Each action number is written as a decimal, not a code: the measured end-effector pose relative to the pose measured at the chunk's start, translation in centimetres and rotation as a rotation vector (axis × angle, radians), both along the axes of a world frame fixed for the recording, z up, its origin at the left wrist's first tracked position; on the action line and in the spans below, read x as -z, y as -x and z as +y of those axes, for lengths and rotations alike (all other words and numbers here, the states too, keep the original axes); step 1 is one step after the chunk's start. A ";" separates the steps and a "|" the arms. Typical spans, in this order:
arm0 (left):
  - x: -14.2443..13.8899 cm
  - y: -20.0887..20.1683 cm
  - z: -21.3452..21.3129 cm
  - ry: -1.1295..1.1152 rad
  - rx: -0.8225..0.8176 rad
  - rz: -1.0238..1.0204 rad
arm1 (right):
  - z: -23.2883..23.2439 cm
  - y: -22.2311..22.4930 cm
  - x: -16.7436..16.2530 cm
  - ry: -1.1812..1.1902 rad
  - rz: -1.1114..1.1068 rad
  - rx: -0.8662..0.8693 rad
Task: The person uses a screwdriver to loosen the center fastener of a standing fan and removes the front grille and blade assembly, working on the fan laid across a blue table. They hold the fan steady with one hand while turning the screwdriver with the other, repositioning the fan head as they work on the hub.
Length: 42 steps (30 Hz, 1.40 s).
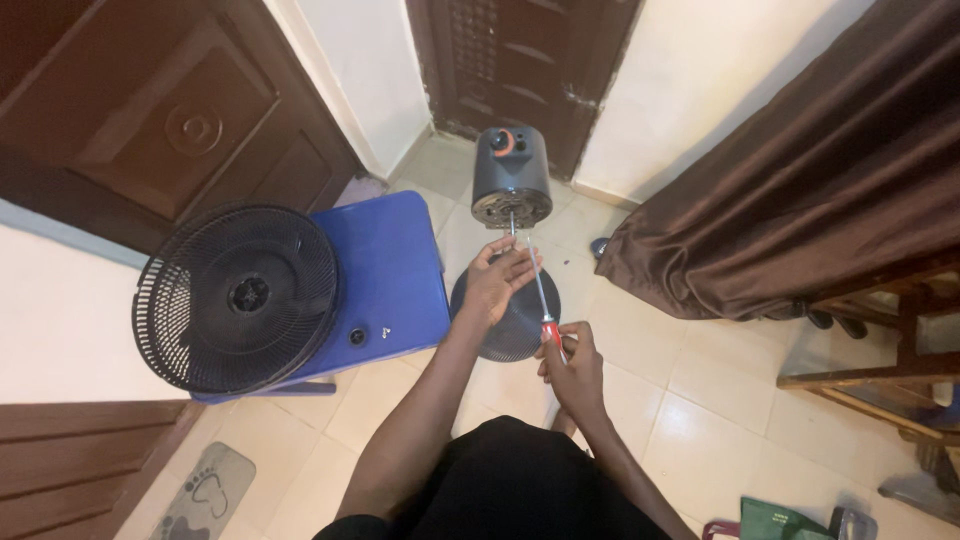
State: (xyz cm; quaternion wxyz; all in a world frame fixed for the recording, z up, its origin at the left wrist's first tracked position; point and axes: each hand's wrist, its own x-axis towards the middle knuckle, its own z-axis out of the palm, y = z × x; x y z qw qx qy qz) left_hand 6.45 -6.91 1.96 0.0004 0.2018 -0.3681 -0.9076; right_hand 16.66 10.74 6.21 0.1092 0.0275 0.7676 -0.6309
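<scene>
A dark grey fan motor housing (511, 172) with an orange knob stands on its round black base (515, 338) on the tiled floor. My right hand (573, 372) grips the red handle of a long screwdriver (536, 282), whose tip reaches up to the underside of the housing. My left hand (497, 280) is curled around the screwdriver's metal shaft just below the housing, in front of the base. Both my arms reach forward over my dark clothing.
A black round fan grille (236, 297) leans on a blue plastic stool (385, 275) at the left. Dark wooden doors (170, 110) stand behind. A brown curtain (800, 190) and a wooden chair (880, 370) are on the right. A grey footprint mat (205, 495) lies bottom left.
</scene>
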 end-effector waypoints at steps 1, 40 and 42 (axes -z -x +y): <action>0.0 0.0 -0.1 0.023 0.012 -0.003 | 0.0 0.4 0.2 0.015 0.015 0.012; -7.2 12.0 -1.7 1.403 0.048 -0.195 | -1.1 7.0 1.9 -0.047 -0.070 0.100; -7.2 12.1 -1.8 1.395 0.055 -0.190 | -1.1 7.3 1.8 -0.048 -0.070 0.091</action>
